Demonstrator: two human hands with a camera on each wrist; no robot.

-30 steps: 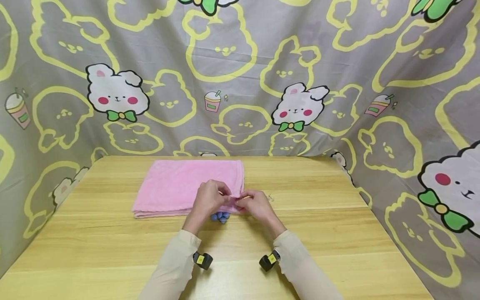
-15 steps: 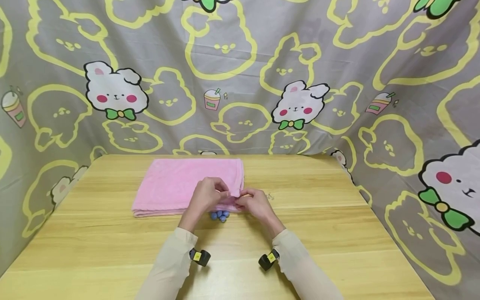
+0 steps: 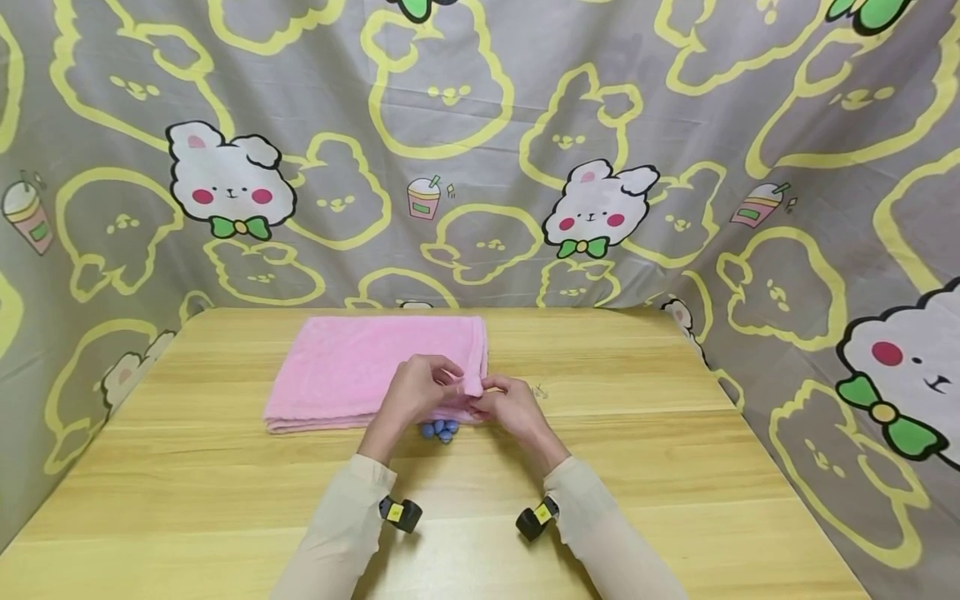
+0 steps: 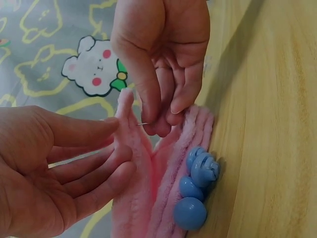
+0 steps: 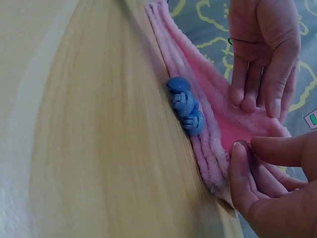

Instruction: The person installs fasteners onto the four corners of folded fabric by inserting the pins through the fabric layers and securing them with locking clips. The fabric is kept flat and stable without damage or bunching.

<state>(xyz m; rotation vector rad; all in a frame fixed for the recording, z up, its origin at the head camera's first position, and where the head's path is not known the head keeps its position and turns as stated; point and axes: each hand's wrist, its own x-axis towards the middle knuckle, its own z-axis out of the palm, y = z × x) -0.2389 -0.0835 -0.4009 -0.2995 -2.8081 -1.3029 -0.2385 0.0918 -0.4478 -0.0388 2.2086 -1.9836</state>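
A folded pink plush blanket (image 3: 352, 367) lies on the table, its layered front edge facing me. My left hand (image 3: 420, 387) pinches the upper layer near the front right corner, lifting it so a gap opens in the left wrist view. Close to its right, my right hand (image 3: 513, 408) pinches a thin metal pin (image 4: 142, 124), its shaft reaching the raised layer. Whether the tip has gone into the fabric, I cannot tell. Several small blue round-capped clips (image 4: 190, 213) sit in a cluster against the blanket's front edge; some show slotted undersides in the right wrist view.
Some thin, shiny pin-like pieces (image 3: 540, 392) lie on the wooden table (image 3: 645, 467) right of my right hand. A patterned grey curtain (image 3: 480, 183) hangs behind and along both sides. Each sleeve carries a black wrist camera (image 3: 401, 514).
My left hand has shifted slightly left and up, and the pinched blanket corner stands a little higher between the hands. My right hand and the blue clips stay nearly in place.
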